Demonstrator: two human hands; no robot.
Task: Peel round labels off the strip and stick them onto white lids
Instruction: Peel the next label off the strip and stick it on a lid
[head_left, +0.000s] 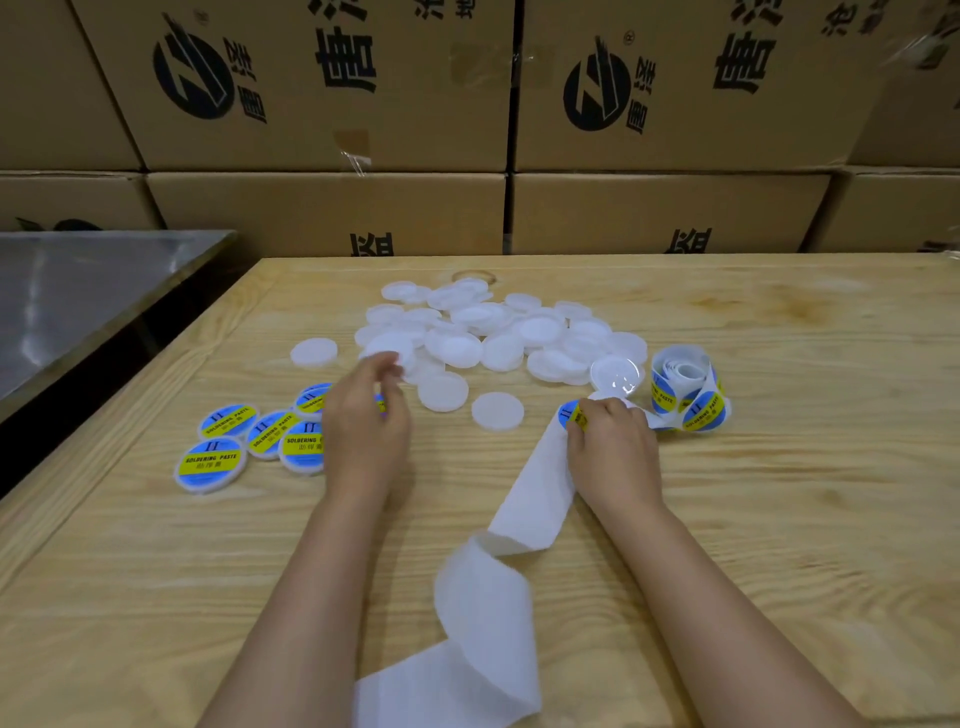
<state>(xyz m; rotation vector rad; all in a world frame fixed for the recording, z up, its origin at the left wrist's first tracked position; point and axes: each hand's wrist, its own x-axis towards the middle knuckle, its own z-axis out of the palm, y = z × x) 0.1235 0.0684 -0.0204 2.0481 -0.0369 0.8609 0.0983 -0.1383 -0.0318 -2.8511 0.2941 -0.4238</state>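
The right hand (613, 441) pinches a round blue-and-yellow paper label (569, 415) on the white backing strip (535, 499), probably to peel it. The left hand (363, 431) hovers at the pile of white round plastic lids (452, 348), probably to take one; its grip is blurred and I cannot tell it.

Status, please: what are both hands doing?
Right hand pinching a label on the strip. Left hand blurred above labelled lids. Blank lids piled beyond.

lids pile (488, 332): table (779, 493) centre-back | labelled lids (244, 441): left | label strip (685, 389): right | boxes (322, 88): behind
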